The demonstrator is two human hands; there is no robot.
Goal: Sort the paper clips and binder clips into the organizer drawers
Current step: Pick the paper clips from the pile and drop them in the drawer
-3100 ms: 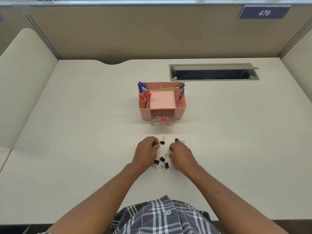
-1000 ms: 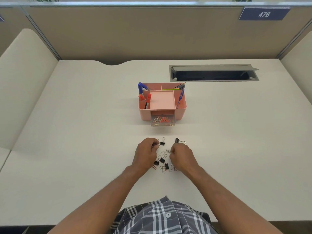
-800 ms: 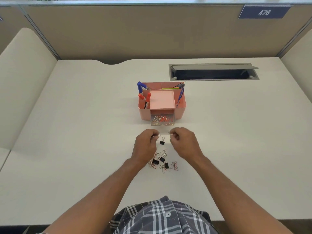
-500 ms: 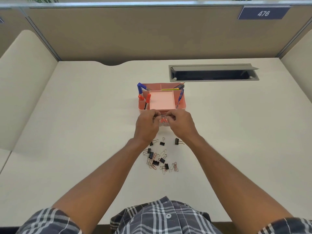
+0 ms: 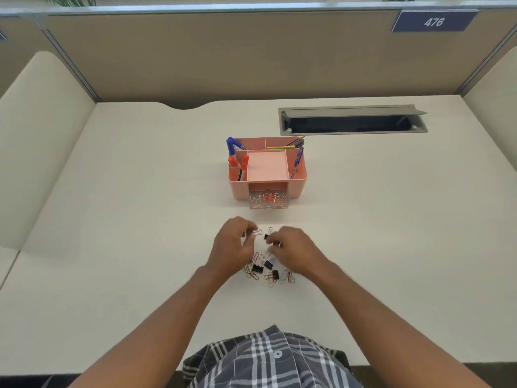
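Observation:
A pink organizer (image 5: 297, 186) stands at mid-desk. Its clear drawer (image 5: 268, 202) is pulled out at the front and holds several coloured paper clips. In front of it lies a loose pile (image 5: 264, 271) of black binder clips and paper clips. My left hand (image 5: 232, 247) hovers over the pile's left side, fingers apart, next to a silver paper clip (image 5: 256, 233). My right hand (image 5: 292, 252) is blurred, its curled fingertips at a black binder clip (image 5: 266, 236). Both hands hide part of the pile.
Pens and markers (image 5: 232, 145) stick up from the organizer's upper compartments. A grey cable hatch (image 5: 352, 120) is open in the desk at the back right. Padded partition walls close off the back and both sides. The desk's front edge is near my shirt.
Half a second ago both hands were at the open drawer. They have drawn back toward me and now sit over the pile of clips. The organizer and drawer have not moved.

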